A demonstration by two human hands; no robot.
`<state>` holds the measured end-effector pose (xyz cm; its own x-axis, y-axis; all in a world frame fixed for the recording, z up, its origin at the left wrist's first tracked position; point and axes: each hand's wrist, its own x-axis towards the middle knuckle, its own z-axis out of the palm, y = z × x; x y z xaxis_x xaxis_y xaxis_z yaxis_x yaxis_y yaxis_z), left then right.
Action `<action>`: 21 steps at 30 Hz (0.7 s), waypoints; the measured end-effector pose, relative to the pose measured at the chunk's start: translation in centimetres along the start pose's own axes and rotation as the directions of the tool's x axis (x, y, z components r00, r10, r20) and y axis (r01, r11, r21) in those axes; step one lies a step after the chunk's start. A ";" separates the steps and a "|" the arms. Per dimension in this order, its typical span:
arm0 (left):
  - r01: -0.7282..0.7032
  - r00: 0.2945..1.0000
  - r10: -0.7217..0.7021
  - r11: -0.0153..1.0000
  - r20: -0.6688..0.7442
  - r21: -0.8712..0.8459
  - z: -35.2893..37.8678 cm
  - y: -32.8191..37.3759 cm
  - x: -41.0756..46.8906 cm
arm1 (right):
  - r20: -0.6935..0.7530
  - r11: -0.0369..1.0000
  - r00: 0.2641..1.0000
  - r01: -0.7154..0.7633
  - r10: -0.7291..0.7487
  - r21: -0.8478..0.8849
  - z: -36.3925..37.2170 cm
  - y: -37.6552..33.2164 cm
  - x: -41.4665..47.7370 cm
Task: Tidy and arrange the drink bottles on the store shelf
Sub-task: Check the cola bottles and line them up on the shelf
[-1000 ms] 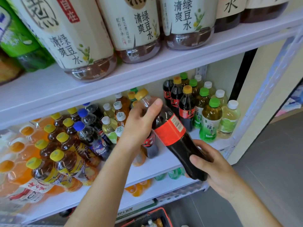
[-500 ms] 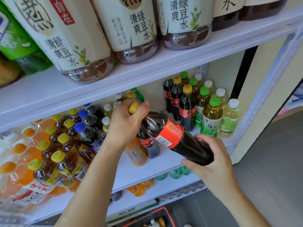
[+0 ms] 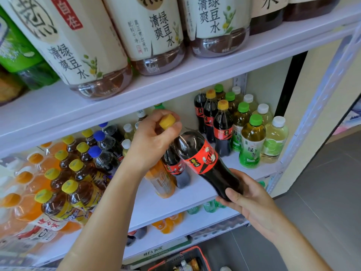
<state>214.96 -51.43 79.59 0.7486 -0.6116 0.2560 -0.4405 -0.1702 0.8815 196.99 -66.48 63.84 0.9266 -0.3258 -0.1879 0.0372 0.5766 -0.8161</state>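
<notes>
The left hand is curled over the neck of a cola bottle, fingers wrapped around its yellow cap. The cap's ribbed side shows between thumb and forefinger. The right hand grips the bottle's base from below, with the thumb laid across the front of the dark body and the fingers closed behind it. Both hands are occupied by this one bottle.

The bottle is held tilted, cap up and to the left, base down and to the right. It is in the air in front of the middle shelf board, not resting on it. It is clear plastic with a contoured, waisted body and is filled with near-black liquid. A glossy red label with black and white graphics wraps its upper body.

Just behind the left wrist, a second cola bottle with the same red label and an orange drink bottle stand upright on the board. At the back right is a row of yellow-capped colas. Beside it are green tea bottles with green caps and pale bottles with white caps. To the left are amber tea bottles with yellow caps, blue-capped bottles and shrink-wrapped orange drinks.

The board is smooth and white. A perforated metal upright runs along its right end. The upper shelf carries large bottles with cream labels.
</notes>
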 end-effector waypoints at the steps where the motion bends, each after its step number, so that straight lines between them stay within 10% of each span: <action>1: 0.015 1.000 -0.015 1.000 0.002 0.021 0.0 -0.1 0.1 | -0.023 0.999 0.999 0.029 -0.030 -0.033 0.0 0.3 0.1; 21: -0.014 0.982 -0.060 0.920 0.176 0.392 0.1 0.4 1.4 | -0.292 0.897 0.916 0.136 -0.276 -0.421 0.2 2.2 1.7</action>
<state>215.80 -52.39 80.25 0.6746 -0.7269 0.1286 -0.6099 -0.4508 0.6517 198.67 -65.62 61.82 0.7292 -0.6760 -0.1066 0.0016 0.1575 -0.9875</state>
